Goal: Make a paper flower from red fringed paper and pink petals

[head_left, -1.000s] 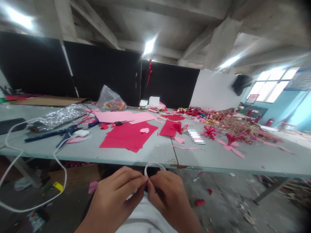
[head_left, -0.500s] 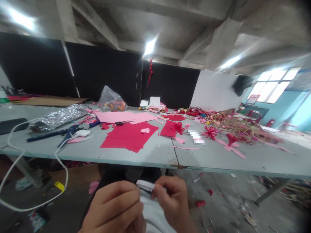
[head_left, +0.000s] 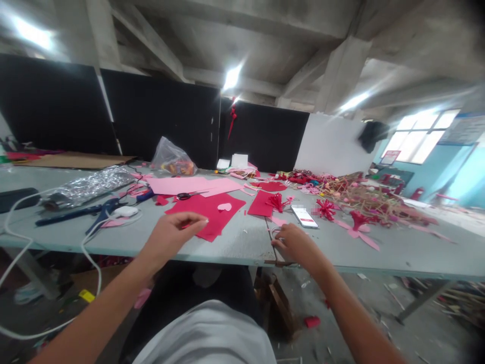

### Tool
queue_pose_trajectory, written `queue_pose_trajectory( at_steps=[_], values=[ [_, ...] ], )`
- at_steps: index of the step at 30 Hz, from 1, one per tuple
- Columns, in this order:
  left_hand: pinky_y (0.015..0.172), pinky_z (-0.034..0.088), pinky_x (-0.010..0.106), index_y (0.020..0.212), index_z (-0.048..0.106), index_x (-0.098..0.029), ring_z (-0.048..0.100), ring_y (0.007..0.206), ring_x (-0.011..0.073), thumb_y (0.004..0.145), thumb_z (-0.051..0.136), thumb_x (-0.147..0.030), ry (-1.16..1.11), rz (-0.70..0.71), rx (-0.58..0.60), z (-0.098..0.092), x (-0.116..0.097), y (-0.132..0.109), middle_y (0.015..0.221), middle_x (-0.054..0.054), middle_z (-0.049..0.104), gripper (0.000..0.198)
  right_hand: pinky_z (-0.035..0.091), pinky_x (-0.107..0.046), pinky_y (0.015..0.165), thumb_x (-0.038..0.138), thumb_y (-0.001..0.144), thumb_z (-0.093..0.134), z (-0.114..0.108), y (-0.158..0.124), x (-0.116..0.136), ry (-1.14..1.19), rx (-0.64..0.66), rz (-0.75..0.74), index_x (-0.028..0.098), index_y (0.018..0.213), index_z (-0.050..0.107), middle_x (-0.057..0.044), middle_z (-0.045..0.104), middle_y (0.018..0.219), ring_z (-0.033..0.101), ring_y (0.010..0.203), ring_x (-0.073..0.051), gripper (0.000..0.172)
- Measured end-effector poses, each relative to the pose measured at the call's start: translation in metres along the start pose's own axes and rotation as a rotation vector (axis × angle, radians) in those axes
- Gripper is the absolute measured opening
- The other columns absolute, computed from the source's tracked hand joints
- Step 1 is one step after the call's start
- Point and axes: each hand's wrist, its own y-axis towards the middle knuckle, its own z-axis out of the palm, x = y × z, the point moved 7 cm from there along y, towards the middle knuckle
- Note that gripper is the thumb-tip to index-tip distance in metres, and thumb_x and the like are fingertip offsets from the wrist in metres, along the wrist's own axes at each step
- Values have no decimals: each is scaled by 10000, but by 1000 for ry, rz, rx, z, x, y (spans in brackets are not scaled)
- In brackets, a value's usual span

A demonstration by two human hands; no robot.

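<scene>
My left hand (head_left: pixel 176 230) is over the near left edge of the red paper sheets (head_left: pixel 212 230), thumb and fingertips pinched together. A tiny white bit shows at the fingertips, too small to name. At the table's front, by the seam, my right hand (head_left: pixel 295 243) has its fingers curled on a white ring that looks like a roll of tape (head_left: pixel 274 231); the fingers partly cover it. A pink paper heart (head_left: pixel 225 207) lies on the red sheets. Scissors (head_left: pixel 185 195) rest at the edge of the pink paper (head_left: pixel 223 185).
Right of centre lie a phone (head_left: pixel 304 216), red tassel-like flowers (head_left: pixel 278 202) and a heap of stems (head_left: pixel 352 189). To the left are a glue gun (head_left: pixel 102 215), a white cable (head_left: pixel 93 253) and a silvery roll (head_left: pixel 91 187). A plastic bag (head_left: pixel 174 159) stands at the back.
Both hands have moved apart and forward from my lap to over the table. The white roll has gone with my right hand to the table's front.
</scene>
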Motion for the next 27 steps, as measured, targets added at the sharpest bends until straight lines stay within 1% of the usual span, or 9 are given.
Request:
queue_pose_trajectory(
  at_steps=[2, 4, 6, 8, 12, 15, 18, 22, 27],
  values=[
    [520, 430, 220, 950, 813, -181, 564, 593, 127, 791, 768, -506, -48, -72, 48, 9, 17, 26, 748, 33, 735, 365, 444, -348, 821, 348, 963, 670, -9, 17, -4, -38, -23, 41, 158, 887, 790, -137, 719, 939, 641, 931, -263, 237],
    [538, 420, 225, 960, 815, -160, 548, 602, 126, 768, 779, -485, -65, -95, 72, 18, 31, 53, 718, 34, 713, 379, 431, -345, 808, 360, 995, 613, -22, 42, 3, -45, -122, 53, 139, 906, 773, -155, 719, 974, 635, 946, -270, 287],
    [567, 425, 236, 925, 814, -146, 548, 620, 127, 728, 802, -475, -84, -109, 95, 29, 45, 83, 735, 41, 718, 383, 418, -317, 790, 359, 1028, 543, -23, 76, 20, 73, -134, -29, 160, 932, 762, -127, 730, 986, 641, 944, -249, 311],
    [604, 445, 248, 925, 807, -144, 568, 665, 137, 717, 803, -482, -126, -119, 173, 45, 58, 111, 814, 57, 743, 397, 408, -288, 735, 340, 1019, 542, -8, 113, 36, 216, -55, -69, 177, 974, 755, -106, 739, 1027, 651, 895, -223, 272],
    [571, 385, 245, 837, 771, -114, 519, 616, 125, 696, 785, -448, -82, -33, 181, 61, 73, 150, 681, 28, 682, 363, 423, -290, 759, 318, 1004, 544, 33, 176, 60, 232, 46, -79, 143, 1090, 739, -142, 729, 1112, 657, 934, -244, 276],
    [545, 356, 246, 789, 758, -121, 495, 566, 121, 654, 787, -415, -50, -12, 224, 68, 85, 157, 605, 3, 641, 324, 435, -314, 866, 325, 1005, 540, 59, 201, 70, 192, 92, -65, 151, 1219, 715, -169, 684, 1238, 639, 1050, -272, 327],
    [557, 364, 248, 748, 744, -137, 516, 575, 131, 630, 784, -371, -22, -6, 219, 66, 94, 155, 599, -2, 639, 266, 429, -357, 934, 356, 1005, 526, 76, 209, 70, 181, 103, -13, 179, 1247, 718, -176, 666, 1257, 603, 1127, -304, 356],
    [593, 404, 253, 757, 721, -140, 567, 620, 152, 636, 765, -354, -8, -3, 207, 62, 101, 153, 649, 17, 673, 249, 422, -382, 969, 390, 955, 579, 86, 211, 64, 215, 72, 32, 219, 1217, 730, -152, 653, 1259, 573, 1157, -315, 348],
    [574, 410, 245, 887, 649, -172, 568, 567, 146, 652, 771, -328, -22, 8, 206, 62, 108, 156, 619, -15, 657, 308, 415, -439, 1009, 400, 931, 555, 91, 215, 62, 211, 75, 45, 285, 1453, 570, -141, 590, 1379, 548, 1206, -343, 535]
  ],
)
